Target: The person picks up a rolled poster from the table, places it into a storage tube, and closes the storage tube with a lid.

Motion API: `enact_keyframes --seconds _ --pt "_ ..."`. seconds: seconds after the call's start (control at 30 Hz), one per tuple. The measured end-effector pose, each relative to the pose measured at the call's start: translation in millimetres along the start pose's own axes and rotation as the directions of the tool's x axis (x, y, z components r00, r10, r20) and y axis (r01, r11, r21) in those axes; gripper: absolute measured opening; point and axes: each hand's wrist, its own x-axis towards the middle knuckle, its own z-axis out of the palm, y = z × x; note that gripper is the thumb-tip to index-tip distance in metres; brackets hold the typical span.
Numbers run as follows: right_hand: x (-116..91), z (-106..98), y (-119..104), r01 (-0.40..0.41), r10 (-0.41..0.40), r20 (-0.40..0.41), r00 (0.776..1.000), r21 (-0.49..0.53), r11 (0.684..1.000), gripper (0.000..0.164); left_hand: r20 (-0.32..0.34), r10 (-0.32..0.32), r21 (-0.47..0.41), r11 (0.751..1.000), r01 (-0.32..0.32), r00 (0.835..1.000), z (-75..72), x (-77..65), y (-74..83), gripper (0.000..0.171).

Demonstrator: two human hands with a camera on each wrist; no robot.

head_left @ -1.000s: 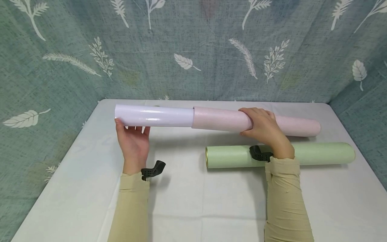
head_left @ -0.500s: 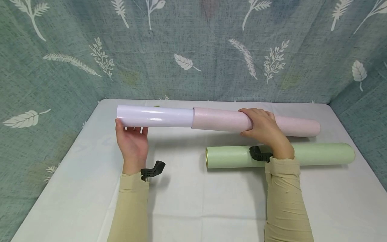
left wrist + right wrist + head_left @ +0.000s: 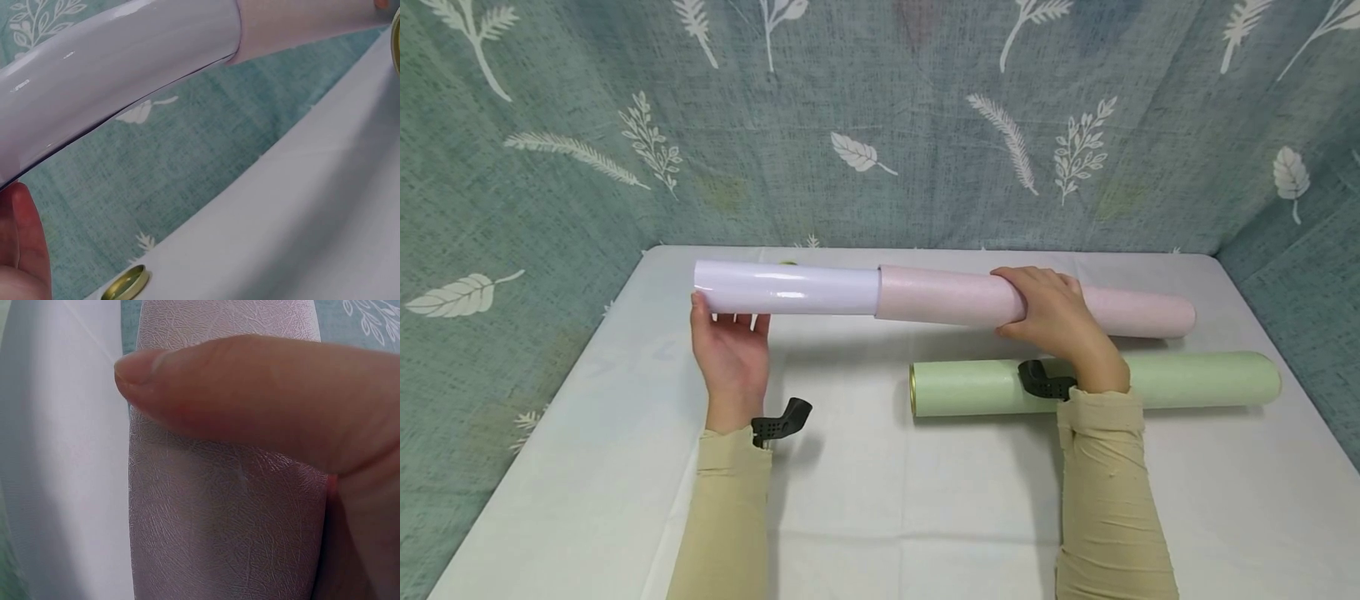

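A glossy pale-lilac paper roll point(image 3: 786, 289) extends from the left end of a pink tube point(image 3: 940, 296). My left hand point(image 3: 732, 367) holds the roll near its free end, thumb at that end and fingers beneath. My right hand point(image 3: 1051, 310) grips the pink tube around its middle; in the right wrist view the thumb point(image 3: 237, 387) lies across its textured surface. Roll and tube are raised at the left, above the white table. How far the roll reaches inside the tube is hidden.
A green tube point(image 3: 970, 389) with a gold-rimmed left end lies on the table below the pink tube, partly behind my right wrist. A small gold lid point(image 3: 127, 284) rests on the table behind the roll. A leaf-patterned curtain point(image 3: 865, 100) borders the table's back and sides.
My left hand and the free end of the paper roll have moved slightly right, so a little less of the roll shows outside the pink tube. My right hand stays in place.
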Motion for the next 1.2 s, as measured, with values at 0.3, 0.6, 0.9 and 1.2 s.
enact_keyframes --seconds 0.3,0.6,0.9,1.2 --pt "0.2 -1.0 -0.4 -0.008 0.008 0.008 1.0 0.0 1.0 0.074 0.002 -0.024 0.057 0.998 0.024 1.0 2.0 -0.7 -3.2 0.043" --pt "0.1 -1.0 -0.5 -0.011 0.011 0.006 1.0 -0.001 1.0 0.075 0.024 -0.014 0.101 0.995 0.011 1.0 4.5 -1.1 -4.6 0.041" --pt "0.0 -0.8 0.0 -0.007 0.007 0.002 1.0 0.003 1.0 0.074 0.032 -0.019 0.115 0.993 0.015 0.999 3.7 -0.5 -5.9 0.041" --pt "-0.1 -1.2 -1.0 -0.008 0.008 0.011 1.0 0.006 1.0 0.075 0.064 -0.029 0.137 0.99 0.02 0.998 3.6 -1.9 -5.5 0.044"
